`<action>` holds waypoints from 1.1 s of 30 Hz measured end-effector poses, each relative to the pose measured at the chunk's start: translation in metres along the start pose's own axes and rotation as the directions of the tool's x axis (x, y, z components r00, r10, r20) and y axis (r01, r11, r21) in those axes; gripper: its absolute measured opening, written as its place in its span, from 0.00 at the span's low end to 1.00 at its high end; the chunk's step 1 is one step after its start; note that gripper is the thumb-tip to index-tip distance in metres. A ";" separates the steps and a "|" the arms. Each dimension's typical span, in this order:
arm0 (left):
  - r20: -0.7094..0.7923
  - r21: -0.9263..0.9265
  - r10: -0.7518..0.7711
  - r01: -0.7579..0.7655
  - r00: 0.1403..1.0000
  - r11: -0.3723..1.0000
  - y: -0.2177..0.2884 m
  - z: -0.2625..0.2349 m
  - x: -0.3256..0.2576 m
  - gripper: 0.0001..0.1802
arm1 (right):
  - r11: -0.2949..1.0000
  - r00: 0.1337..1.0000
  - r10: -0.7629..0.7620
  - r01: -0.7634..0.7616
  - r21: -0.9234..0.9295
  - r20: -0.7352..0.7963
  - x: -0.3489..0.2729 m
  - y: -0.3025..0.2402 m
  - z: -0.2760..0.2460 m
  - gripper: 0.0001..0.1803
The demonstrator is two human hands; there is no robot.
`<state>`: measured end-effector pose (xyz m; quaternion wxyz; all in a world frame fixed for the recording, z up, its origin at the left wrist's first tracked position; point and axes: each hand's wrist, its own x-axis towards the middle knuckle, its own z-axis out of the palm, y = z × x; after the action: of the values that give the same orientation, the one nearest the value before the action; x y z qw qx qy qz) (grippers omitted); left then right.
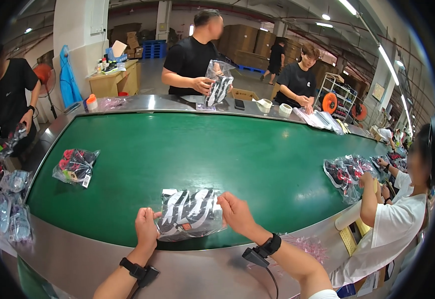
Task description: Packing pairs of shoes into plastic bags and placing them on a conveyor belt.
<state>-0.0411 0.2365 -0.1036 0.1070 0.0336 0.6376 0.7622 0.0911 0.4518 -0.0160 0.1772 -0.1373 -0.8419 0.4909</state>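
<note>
A white pillar (79,42) is rising beyond the green-topped surface (202,149). A blue garment (68,77) is hanging against the pillar, and an orange fan (44,74) is standing to the pillar's left. Right of the pillar, a wooden desk (107,83) is resting on the grey floor (150,75); farther right of it, blue pallets (154,49) and brown cartons (239,39) are standing in stacks, while tube lights (388,65) are glowing overhead.

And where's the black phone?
In the head view, the phone lies just right of centre on the far metal ledge, between a raised shoe bag and the white rolls.
</note>
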 end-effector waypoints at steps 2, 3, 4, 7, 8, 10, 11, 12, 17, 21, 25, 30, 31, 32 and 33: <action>-0.036 0.036 -0.017 0.018 0.999 0.999 -0.007 -0.006 0.007 0.13 | 1.000 1.000 0.004 -0.005 0.011 0.026 0.005 -0.008 0.003 0.14; -0.041 0.033 -0.017 0.018 0.999 0.999 -0.009 -0.009 0.011 0.13 | 1.000 0.999 0.011 -0.012 0.021 0.050 0.006 -0.011 0.005 0.13; -0.056 0.026 -0.066 0.068 0.996 0.997 -0.011 -0.013 0.015 0.12 | 1.000 0.998 0.010 -0.011 0.021 0.057 0.008 -0.011 0.009 0.13; -0.055 -0.027 -0.204 0.202 0.977 0.979 -0.007 -0.017 0.021 0.10 | 1.000 0.996 -0.004 0.005 -0.016 0.088 0.020 0.003 0.021 0.13; -0.027 -0.066 -0.287 0.285 0.958 0.956 -0.003 -0.016 0.023 0.09 | 0.981 0.995 -0.103 0.104 -0.161 0.012 0.026 0.026 0.026 0.13; 0.037 -0.004 -0.341 0.341 0.939 0.940 -0.006 -0.020 0.034 0.10 | 0.955 0.988 -0.148 0.131 -0.265 -0.047 0.028 0.041 0.035 0.14; 0.109 0.063 -0.400 0.395 0.910 0.916 -0.008 -0.023 0.041 0.12 | 0.972 0.996 -0.078 0.066 -0.227 -0.044 0.028 0.045 0.035 0.15; 0.127 0.170 -0.353 0.330 0.927 0.928 -0.008 -0.022 0.045 0.14 | 0.976 0.999 -0.016 0.007 -0.215 -0.042 0.025 0.046 0.035 0.15; 0.305 0.697 0.311 -0.433 0.900 0.571 -0.020 -0.013 0.057 0.16 | 0.983 0.983 0.184 -0.184 0.010 -0.023 0.016 0.071 0.019 0.10; 0.138 0.721 0.409 -0.375 0.902 0.583 0.021 -0.023 0.048 0.21 | 0.977 0.965 0.213 -0.215 0.004 -0.150 0.014 0.036 0.005 0.12; 0.089 0.564 0.610 -0.544 0.788 0.621 0.049 -0.021 0.013 0.17 | 0.731 0.812 -0.582 0.495 -0.470 -0.050 -0.008 -0.017 0.022 0.25; 0.666 0.473 0.415 -0.781 0.620 0.408 0.002 -0.015 0.016 0.19 | 0.660 0.830 -0.293 0.534 -0.527 0.474 0.012 0.032 0.057 0.25; 0.651 0.366 0.346 -0.679 0.676 0.636 0.018 -0.012 0.021 0.20 | 0.645 0.857 -0.283 0.502 -0.576 0.430 0.022 0.046 0.050 0.26; 0.567 0.550 0.146 -0.505 0.810 0.665 0.031 -0.021 0.019 0.21 | 0.614 0.873 -0.250 0.478 -0.629 0.419 0.031 0.058 0.042 0.27; 0.551 0.562 0.230 -0.561 0.802 0.608 0.041 -0.030 0.013 0.23 | 0.605 0.927 -0.177 0.368 -0.706 0.332 0.039 0.073 0.041 0.28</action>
<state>-0.0642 0.2038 -0.0700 0.0458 0.3807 0.8132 0.4377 0.0425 0.4703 -0.0924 0.0790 -0.0104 -0.9941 0.0733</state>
